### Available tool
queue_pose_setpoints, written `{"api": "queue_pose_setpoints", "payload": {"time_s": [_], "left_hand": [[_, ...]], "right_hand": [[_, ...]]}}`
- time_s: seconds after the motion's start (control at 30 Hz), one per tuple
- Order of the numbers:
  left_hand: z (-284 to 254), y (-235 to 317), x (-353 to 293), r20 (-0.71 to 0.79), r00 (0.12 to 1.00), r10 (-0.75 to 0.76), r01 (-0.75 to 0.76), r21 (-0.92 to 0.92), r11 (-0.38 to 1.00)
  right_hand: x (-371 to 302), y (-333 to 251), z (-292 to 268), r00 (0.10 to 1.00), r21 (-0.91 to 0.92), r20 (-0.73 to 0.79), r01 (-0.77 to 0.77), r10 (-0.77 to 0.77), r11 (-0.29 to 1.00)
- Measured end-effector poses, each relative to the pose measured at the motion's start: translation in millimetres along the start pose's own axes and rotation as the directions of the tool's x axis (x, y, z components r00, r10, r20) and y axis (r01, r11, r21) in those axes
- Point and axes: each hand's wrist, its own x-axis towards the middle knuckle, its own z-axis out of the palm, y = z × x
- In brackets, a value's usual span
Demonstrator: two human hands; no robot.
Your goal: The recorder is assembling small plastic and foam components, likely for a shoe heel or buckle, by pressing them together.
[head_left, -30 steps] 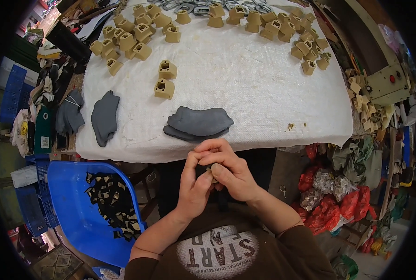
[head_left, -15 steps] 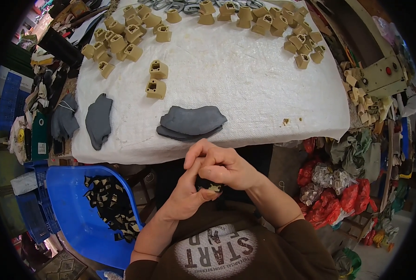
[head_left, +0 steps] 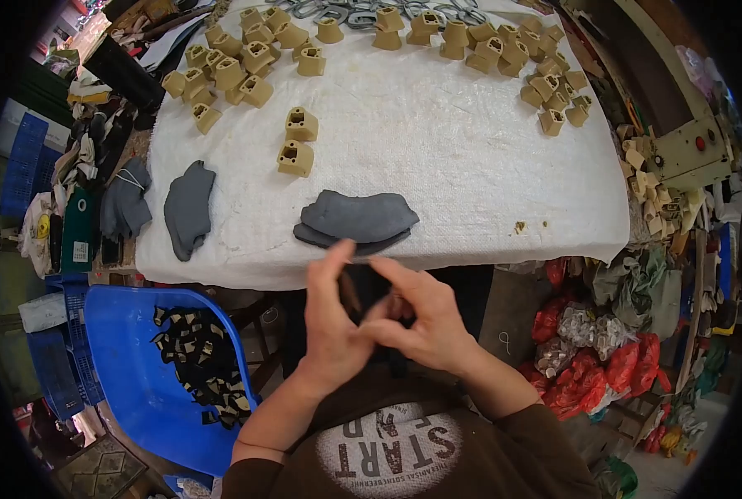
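A small dark piece (head_left: 356,287) is pinched between left hand (head_left: 333,328) and right hand (head_left: 421,320) — just below the grey stacked pads (head_left: 358,220) — best kept steadily gripped.

Blue plastic tub (head_left: 130,366) holds black-and-cream scraps (head_left: 200,362) — red bags (head_left: 591,374) opposite.

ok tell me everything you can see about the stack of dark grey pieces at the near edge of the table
The stack of dark grey pieces is two or three flat, curved pads with wavy outlines, matte and rubbery or foam-like in look. They lie flat, overlapped and slightly offset, on the white cloth near the table's front edge. Nothing grips them; the left hand is raised just in front, its fingertips overlapping the lowest piece in view, though contact cannot be told. Two tan blocks sit apart behind them.
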Motion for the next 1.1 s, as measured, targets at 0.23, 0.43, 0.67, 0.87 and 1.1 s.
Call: {"api": "queue_pose_setpoints", "payload": {"time_s": [0.23,0.43,0.67,0.87,1.1], "left_hand": [[-8.3,8.8,7.2,0.151,0.98,-0.127,0.191,-0.572,0.798],[-10.3,15.0,8.6,0.361,0.922,-0.137,0.316,-0.501,0.805],[-20.1,9.0,10.4,0.531,0.839,-0.114,0.436,-0.533,0.725],[-16.9,11.9,7.3,0.61,0.792,-0.017,0.435,-0.545,0.717],[-10.3,19.5,2.1,0.589,0.785,-0.193,0.544,-0.504,0.67]], "right_hand": [[5.3,22.0,-9.0,0.986,0.369,0.026,-0.16,0.162,0.916],[2.7,24.6,2.2,0.999,0.061,0.044,-0.02,0.018,0.998],[14.7,28.2,-15.2,0.94,-0.189,-0.141,0.282,-0.31,0.941],[26.6,36.8,-14.1,0.942,0.757,0.313,-0.17,-0.122,0.631],[20.3,32.9,-8.3,0.963,0.353,0.093,0.207,-0.254,0.913]]}}
